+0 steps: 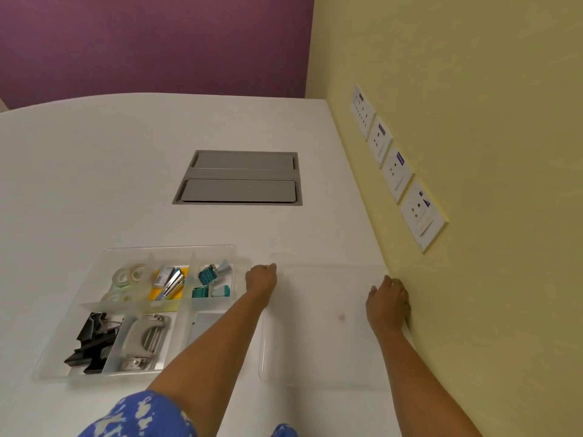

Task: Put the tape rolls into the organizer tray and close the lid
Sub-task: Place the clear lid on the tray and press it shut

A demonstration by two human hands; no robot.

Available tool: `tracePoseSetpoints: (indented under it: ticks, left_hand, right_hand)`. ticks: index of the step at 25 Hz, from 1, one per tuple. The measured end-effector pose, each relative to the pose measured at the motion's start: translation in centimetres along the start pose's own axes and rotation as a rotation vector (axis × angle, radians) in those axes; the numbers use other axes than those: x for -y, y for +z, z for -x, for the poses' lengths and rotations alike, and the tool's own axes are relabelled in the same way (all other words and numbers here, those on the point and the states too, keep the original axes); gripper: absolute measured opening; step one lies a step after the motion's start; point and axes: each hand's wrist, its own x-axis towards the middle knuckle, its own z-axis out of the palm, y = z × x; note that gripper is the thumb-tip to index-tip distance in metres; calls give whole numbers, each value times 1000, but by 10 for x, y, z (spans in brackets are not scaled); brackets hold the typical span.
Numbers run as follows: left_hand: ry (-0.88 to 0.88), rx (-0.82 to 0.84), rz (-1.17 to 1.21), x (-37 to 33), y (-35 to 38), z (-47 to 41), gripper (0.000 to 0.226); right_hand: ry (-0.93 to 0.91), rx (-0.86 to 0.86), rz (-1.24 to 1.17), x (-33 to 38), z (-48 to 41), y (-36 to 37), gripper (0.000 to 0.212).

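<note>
The clear organizer tray (pixel 104 257) lies open on the white table at the left. Several clear tape rolls (pixel 127 279) sit in its far-left compartment. The transparent lid (pixel 321 326) lies flat on the table to the right of the tray, next to the yellow wall. My left hand (pixel 261 278) pinches the lid's far-left corner. My right hand (pixel 388 302) grips the lid's right edge by the wall.
Other tray compartments hold a stapler (pixel 172 283), teal items (pixel 208 280), black binder clips (pixel 93 339) and a hole punch (pixel 143 340). A grey cable hatch (pixel 238 178) is set into the table farther back. Wall sockets (pixel 397 173) line the yellow wall at the right.
</note>
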Motion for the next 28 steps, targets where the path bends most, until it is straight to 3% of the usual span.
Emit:
tracePoseSetpoints:
  ticks: [3,10,13,18,20,24,28]
  left_hand:
    - [22,82,366,-21,-3,14,29]
    - [380,-83,386,-80,-34,41,30]
    - [558,-188,408,-91,-64,48,30]
    - [799,-327,520,-97,-124,61,30]
    - [818,-348,551,-98,-146,66,31]
    - [775,-233,762,-95,-196,58,38]
    - [530,-52,1189,-73,-256,32,28]
  right_hand:
    - [35,-23,-40,7,-1,-5,45]
    - [139,-225,-460,53,5,-48,49]
    - [256,-223,-922,86,9,-77,51]
    - [541,64,-1642,131,23,-126,66]
    - [562,154,-1854,147,33,-136,66]
    - [531,188,-2207,183,57,-136,50]
    - [305,288,-2315,209,76,-116,40]
